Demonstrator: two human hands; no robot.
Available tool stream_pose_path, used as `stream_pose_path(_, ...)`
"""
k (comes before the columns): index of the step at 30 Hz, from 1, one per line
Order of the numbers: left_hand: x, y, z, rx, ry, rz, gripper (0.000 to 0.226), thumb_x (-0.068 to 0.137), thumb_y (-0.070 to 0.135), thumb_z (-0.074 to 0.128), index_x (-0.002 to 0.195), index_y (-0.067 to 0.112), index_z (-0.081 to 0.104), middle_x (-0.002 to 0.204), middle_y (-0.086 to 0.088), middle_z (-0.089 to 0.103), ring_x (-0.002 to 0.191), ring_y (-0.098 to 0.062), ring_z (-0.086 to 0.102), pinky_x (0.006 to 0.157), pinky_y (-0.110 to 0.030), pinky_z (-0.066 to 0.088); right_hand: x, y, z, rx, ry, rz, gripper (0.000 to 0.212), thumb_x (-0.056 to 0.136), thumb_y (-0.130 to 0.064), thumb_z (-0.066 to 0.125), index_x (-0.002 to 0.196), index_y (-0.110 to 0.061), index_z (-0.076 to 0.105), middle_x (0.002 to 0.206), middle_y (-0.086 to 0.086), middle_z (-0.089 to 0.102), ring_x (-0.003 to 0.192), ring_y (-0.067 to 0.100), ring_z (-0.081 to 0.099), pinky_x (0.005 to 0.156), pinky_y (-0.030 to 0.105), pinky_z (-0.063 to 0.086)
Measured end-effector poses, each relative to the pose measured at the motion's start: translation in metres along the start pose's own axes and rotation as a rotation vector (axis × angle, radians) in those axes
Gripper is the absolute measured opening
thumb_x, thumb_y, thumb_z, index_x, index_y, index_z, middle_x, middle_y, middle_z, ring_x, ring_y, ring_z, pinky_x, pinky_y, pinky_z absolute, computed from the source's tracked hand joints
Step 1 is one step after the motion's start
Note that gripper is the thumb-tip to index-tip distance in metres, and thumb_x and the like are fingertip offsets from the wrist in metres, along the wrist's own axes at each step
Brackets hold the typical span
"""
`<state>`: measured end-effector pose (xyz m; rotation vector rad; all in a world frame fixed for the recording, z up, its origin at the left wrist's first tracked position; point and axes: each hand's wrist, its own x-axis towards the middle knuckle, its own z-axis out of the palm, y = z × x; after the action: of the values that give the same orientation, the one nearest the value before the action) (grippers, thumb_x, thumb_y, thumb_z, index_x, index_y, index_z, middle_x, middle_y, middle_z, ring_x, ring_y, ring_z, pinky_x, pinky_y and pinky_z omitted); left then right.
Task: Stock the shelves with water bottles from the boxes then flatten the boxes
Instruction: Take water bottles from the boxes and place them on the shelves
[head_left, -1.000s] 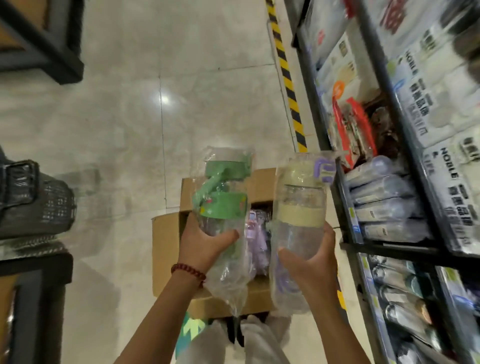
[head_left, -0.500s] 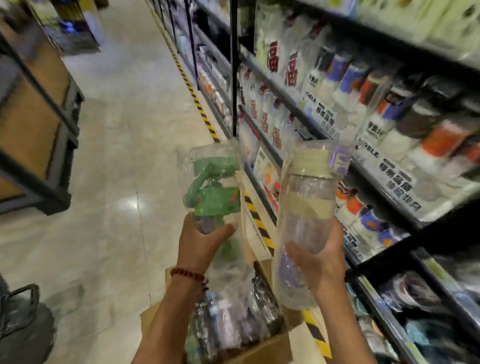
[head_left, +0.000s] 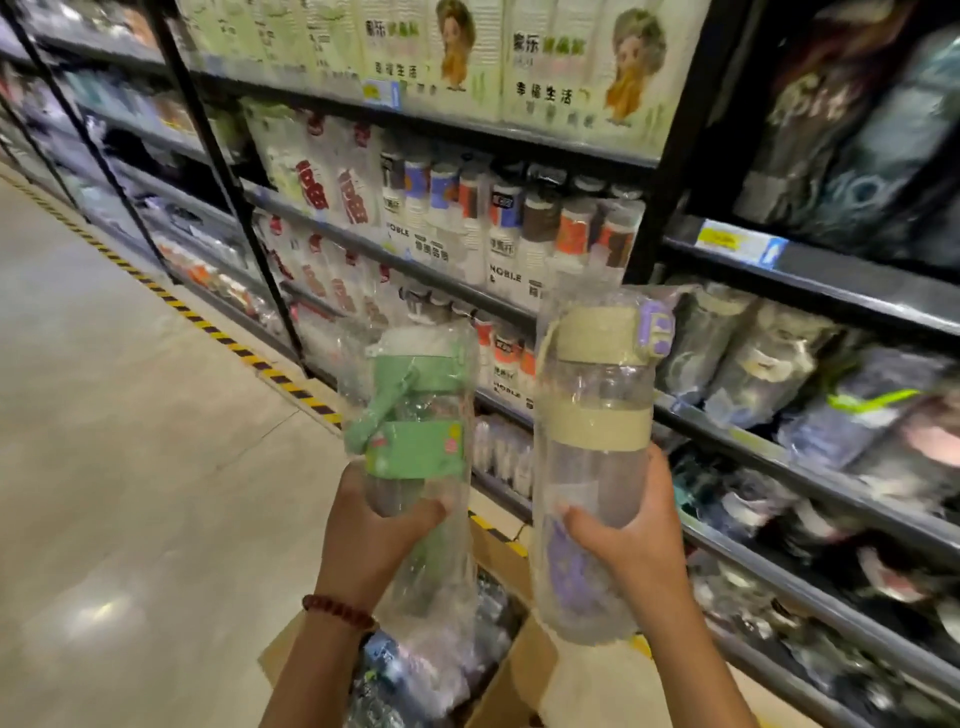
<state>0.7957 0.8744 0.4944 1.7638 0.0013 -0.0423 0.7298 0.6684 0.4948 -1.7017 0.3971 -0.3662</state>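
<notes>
My left hand (head_left: 382, 530) grips the green-lidded bottle (head_left: 410, 447); my right hand (head_left: 631, 540) grips the beige-lidded bottle (head_left: 595, 457). Both stand upright at lower centre. The bottle shelf (head_left: 779, 457) lies right of frame, nearer my right hand.

Clear glossy plastic on both bottles, each in a crinkly transparent film bag: green-capped bottle (head_left: 410, 447) with matt green lid and band, beige-capped bottle (head_left: 595, 441) with matt beige lid and band, just right of the green one. Below them, cardboard box (head_left: 519, 675), matt brown, rough cut edges. Right of the bottles, shelves (head_left: 810, 275) in dark painted metal, semi-gloss. Left, floor (head_left: 130, 467) polished, glossy beige. Bead bracelet (head_left: 340, 612) dark red, smooth.
</notes>
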Motion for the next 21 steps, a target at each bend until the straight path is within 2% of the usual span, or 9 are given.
stream_pose_path(3,-0.015,-0.008,0.012,-0.035,-0.080,-0.057,0.080,0.038,0.038,0.080,0.111,0.018,0.053,0.098,0.009,0.062,0.089,-0.004,0.060,0.057,-0.013,0.049,-0.035,0.010,-0.016,0.004,0.079,0.048,0.085,0.053,-0.031,0.076,0.127,-0.038,0.035,0.115,-0.023,0.050,0.106,-0.003,0.051,0.077,0.017,0.043)
stream_pose_path(6,-0.030,-0.014,0.029,-0.094,-0.182,-0.081,0.088,0.037,0.037,0.076,0.121,0.021,0.055,0.110,0.007,0.064,0.105,-0.013,0.061,0.082,-0.032,0.054,-0.068,0.014,-0.036,-0.004,0.167,0.082,0.090,0.050,-0.035,0.077,0.130,-0.039,0.035,0.119,-0.019,0.051,0.106,-0.005,0.052,0.077,0.012,0.042)
stream_pose_path(8,-0.038,-0.011,0.043,-0.112,-0.280,-0.060,0.084,0.041,0.038,0.078,0.122,0.026,0.055,0.113,0.007,0.065,0.107,-0.011,0.061,0.088,-0.038,0.052,-0.087,0.012,-0.051,-0.002,0.240,0.090,0.087,0.052,-0.029,0.074,0.128,-0.038,0.033,0.112,-0.025,0.049,0.094,-0.019,0.051,0.068,0.004,0.042)
stream_pose_path(10,-0.045,-0.006,0.060,-0.137,-0.358,-0.059,0.088,0.039,0.040,0.079,0.122,0.024,0.055,0.114,0.004,0.066,0.108,-0.013,0.061,0.089,-0.036,0.052,-0.104,0.010,-0.068,-0.028,0.320,0.082,0.080,0.053,-0.024,0.074,0.122,-0.037,0.035,0.106,-0.027,0.049,0.086,-0.026,0.049,0.062,0.000,0.041)
stream_pose_path(13,-0.060,0.008,0.087,-0.164,-0.490,-0.052,0.084,0.042,0.033,0.083,0.120,0.024,0.054,0.115,0.003,0.066,0.108,-0.012,0.062,0.088,-0.032,0.052,-0.125,0.012,-0.096,-0.056,0.440,0.081,0.077,0.059,-0.020,0.080,0.121,-0.033,0.037,0.106,-0.025,0.051,0.086,-0.025,0.050,0.063,0.000,0.041)
stream_pose_path(17,-0.083,0.016,0.124,-0.130,-0.620,-0.051,0.082,0.041,0.040,0.084,0.118,0.030,0.056,0.115,0.001,0.066,0.107,-0.017,0.063,0.091,-0.047,0.051,-0.151,0.016,-0.134,-0.039,0.594,0.095,0.078,0.060,-0.024,0.079,0.124,-0.034,0.037,0.108,-0.027,0.051,0.090,-0.024,0.050,0.066,0.002,0.043)
stream_pose_path(21,-0.118,0.029,0.169,-0.102,-0.695,-0.024,0.075,0.044,0.034,0.084,0.113,0.035,0.055,0.110,0.010,0.064,0.103,-0.006,0.061,0.085,-0.032,0.052,-0.176,0.023,-0.179,-0.045,0.706,0.104,0.076,0.054,-0.026,0.074,0.123,-0.029,0.042,0.108,-0.018,0.058,0.090,-0.015,0.056,0.065,0.003,0.044)
